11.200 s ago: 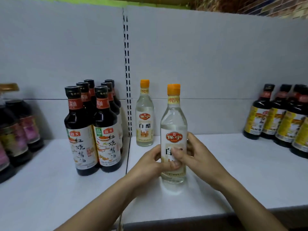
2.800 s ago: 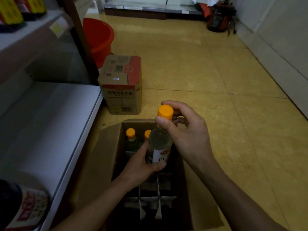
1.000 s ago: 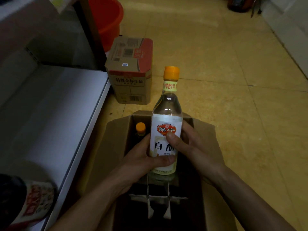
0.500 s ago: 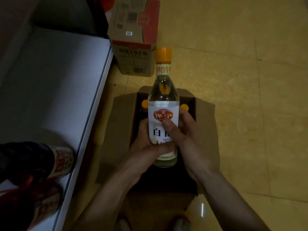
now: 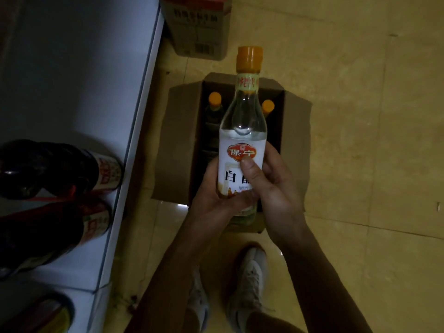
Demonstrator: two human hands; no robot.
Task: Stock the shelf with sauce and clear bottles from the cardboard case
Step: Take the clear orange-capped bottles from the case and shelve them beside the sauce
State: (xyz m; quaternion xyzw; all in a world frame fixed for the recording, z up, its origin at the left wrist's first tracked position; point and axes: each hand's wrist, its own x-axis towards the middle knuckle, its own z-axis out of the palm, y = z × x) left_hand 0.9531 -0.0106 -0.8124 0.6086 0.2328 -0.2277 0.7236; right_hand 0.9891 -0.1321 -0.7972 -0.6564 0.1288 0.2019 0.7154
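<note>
A clear bottle (image 5: 242, 121) with an orange cap and a white label is held upright above the open cardboard case (image 5: 179, 145) on the floor. My left hand (image 5: 211, 198) wraps its lower body from the left. My right hand (image 5: 274, 186) grips it from the right, thumb across the label. Two more orange-capped bottles (image 5: 214, 102) stand in the case behind it. The white shelf (image 5: 77, 75) runs along the left, with dark sauce bottles (image 5: 60, 169) at its near end.
A closed printed carton (image 5: 199, 27) stands on the yellow tiled floor beyond the case. My two shoes (image 5: 249, 284) are just below the case. More dark bottles (image 5: 48, 313) show on a lower shelf at the bottom left.
The bottle has come up out of the case, held by both hands. The view has tilted down and back, so my feet and more shelf bottles now show.
</note>
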